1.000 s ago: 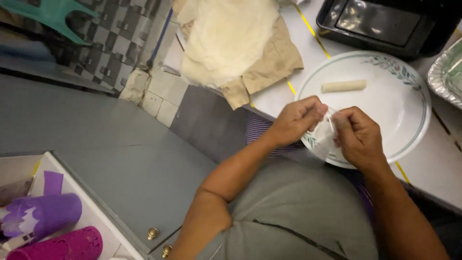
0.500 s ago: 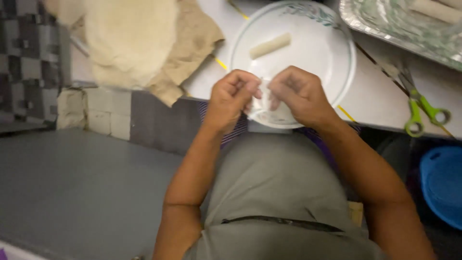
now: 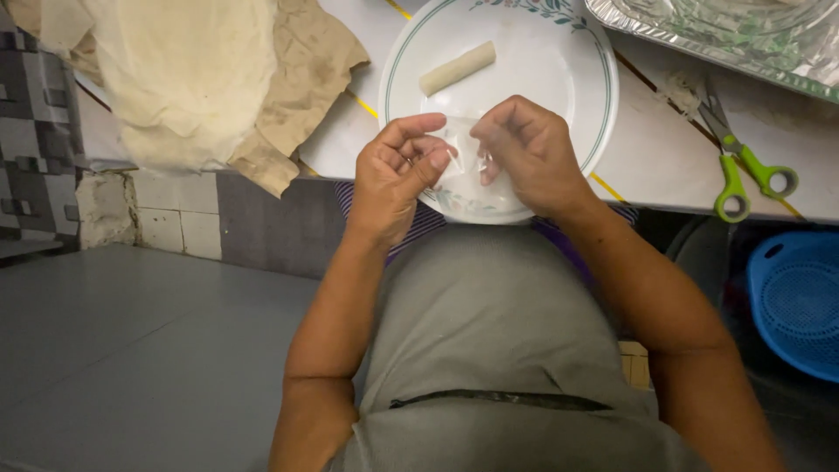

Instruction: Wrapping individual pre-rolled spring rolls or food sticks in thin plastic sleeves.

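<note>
Both hands are up over the near edge of a round white plate [image 3: 572,105], which is smooth and glossy with a thin green ring and small leafy sprigs painted on its rim. Between them is a thin, translucent wrapper sheet [image 3: 461,153], almost see-through and slightly crinkled, held just above the plate's near part. The left hand [image 3: 398,175] has its fingers curled in, thumb and fingertips pinching the sheet's left edge; the right hand [image 3: 529,153] is loosely fisted, its fingertips nipping the right edge. On the far side of the plate lies one finished roll [image 3: 457,68], a pale, matte little cylinder set at a slant and well apart from the hands. The plate sits on a white table [image 3: 664,157] crossed by thin yellow lines. To the left, a soft stack of round cream wrappers [image 3: 183,74] drapes over the table edge on top of crumpled brown paper [image 3: 306,79], which looks stained and creased. At the top right is a shiny, wrinkled foil tray [image 3: 743,44]; what lies in it I cannot tell. Just beside it lie scissors [image 3: 743,166] with bright green plastic handles. Below the table on the right sits a blue plastic basket [image 3: 800,301] with a fine mesh wall, its inside not visible. The person wears a grey top [image 3: 489,350].
</note>
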